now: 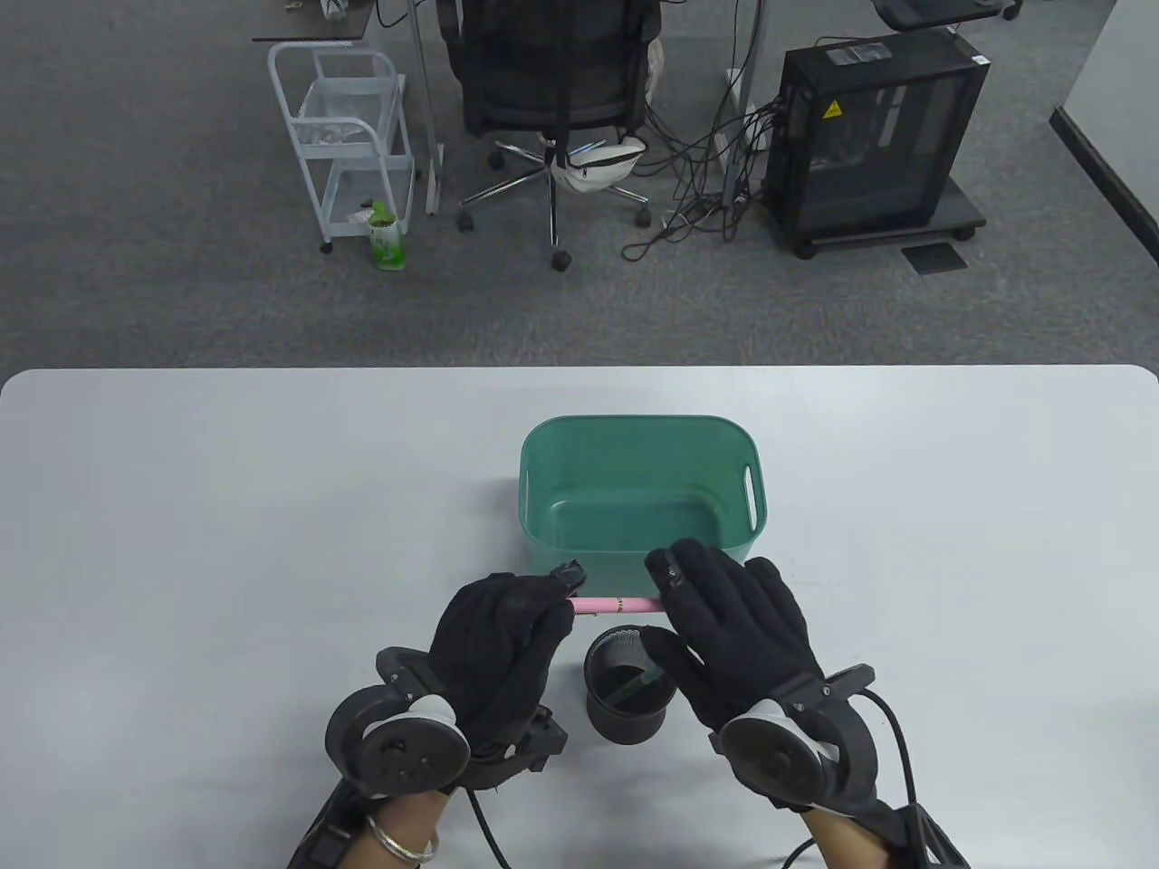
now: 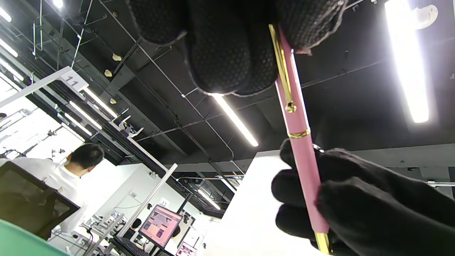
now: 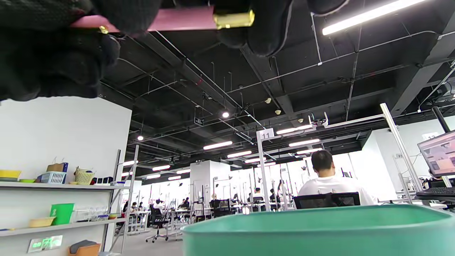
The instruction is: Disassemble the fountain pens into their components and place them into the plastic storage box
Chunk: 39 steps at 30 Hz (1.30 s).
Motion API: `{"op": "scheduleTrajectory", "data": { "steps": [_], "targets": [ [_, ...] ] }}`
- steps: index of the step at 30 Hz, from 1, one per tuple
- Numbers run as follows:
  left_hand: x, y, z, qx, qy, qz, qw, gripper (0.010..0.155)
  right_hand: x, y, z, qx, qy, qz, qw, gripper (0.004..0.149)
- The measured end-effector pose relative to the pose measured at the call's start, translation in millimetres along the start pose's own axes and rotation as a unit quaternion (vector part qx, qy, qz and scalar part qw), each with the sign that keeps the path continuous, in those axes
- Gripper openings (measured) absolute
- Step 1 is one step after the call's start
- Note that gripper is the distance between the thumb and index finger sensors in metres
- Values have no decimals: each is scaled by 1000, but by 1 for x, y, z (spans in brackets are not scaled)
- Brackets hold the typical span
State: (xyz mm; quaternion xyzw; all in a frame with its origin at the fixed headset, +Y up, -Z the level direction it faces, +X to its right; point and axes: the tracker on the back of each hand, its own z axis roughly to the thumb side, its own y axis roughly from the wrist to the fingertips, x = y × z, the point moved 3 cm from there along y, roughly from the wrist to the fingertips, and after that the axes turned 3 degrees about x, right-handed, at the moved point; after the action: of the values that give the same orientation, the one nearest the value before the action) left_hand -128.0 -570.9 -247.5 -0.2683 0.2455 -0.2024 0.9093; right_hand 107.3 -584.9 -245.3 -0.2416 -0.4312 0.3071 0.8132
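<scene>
Both hands are raised just above the worktop (image 1: 226, 507), backs upward, each with a tracker strapped on. The left hand (image 1: 502, 647) has its fingers curled round one end of the pink fountain pen (image 1: 616, 605). The right hand (image 1: 733, 625) grips the other end, fingers curled over the barrel and thumb below it. The two hands are near each other, with a short stretch of pen exposed between them.

Count of items on the worktop:
- One pink fountain pen, held level between the hands. It has a gold ring at mid-length; the left wrist view shows a gold clip (image 2: 282, 71) and a gold end piece.
- One green plastic storage box (image 1: 751, 493), open-topped, with a handle slot in its right wall. No parts are visible inside it.
- One black pen cup (image 1: 629, 692), upright, with one green-tinted pen (image 1: 634, 685) leaning inside it.

Position of the pen: it sits crosswise in the table view, just on the near side of the storage box's front wall and above the far rim of the pen cup. The pen cup stands between the two wrists. The right wrist view shows the box rim (image 3: 320, 222) close below the held pen (image 3: 181, 19).
</scene>
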Motion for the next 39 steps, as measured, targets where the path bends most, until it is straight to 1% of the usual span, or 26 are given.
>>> {"op": "scheduleTrajectory", "data": {
  "steps": [3,6,15,21,24,28,32,35,39],
  "targets": [
    [2,0,-2,-5,-17,-7,1000,40,-1,-2,0,8,6,-18,1000,51],
    [5,-1,-4,-2,-23,-11,1000,40,-2,-3,-2,15,7,-18,1000,47],
    [15,-2,-6,14,-29,-24,999,40,3,-6,-5,28,-6,-20,999,44],
    [18,-2,-4,25,-22,-46,998,40,8,-8,-6,34,-25,-22,999,44],
    [18,-2,1,20,27,-72,997,42,9,-9,-6,35,-40,-23,998,44],
    [18,-3,10,38,74,-88,993,50,8,-9,-6,36,-52,-18,998,44],
    [24,-4,16,60,129,-109,984,54,8,-10,-3,41,-59,-18,997,43],
    [28,-4,17,66,136,-133,980,56,9,-10,0,46,-63,-21,997,43],
    [31,-3,15,60,135,-159,976,54,12,-11,3,52,-60,-26,996,43]
  ]
}}
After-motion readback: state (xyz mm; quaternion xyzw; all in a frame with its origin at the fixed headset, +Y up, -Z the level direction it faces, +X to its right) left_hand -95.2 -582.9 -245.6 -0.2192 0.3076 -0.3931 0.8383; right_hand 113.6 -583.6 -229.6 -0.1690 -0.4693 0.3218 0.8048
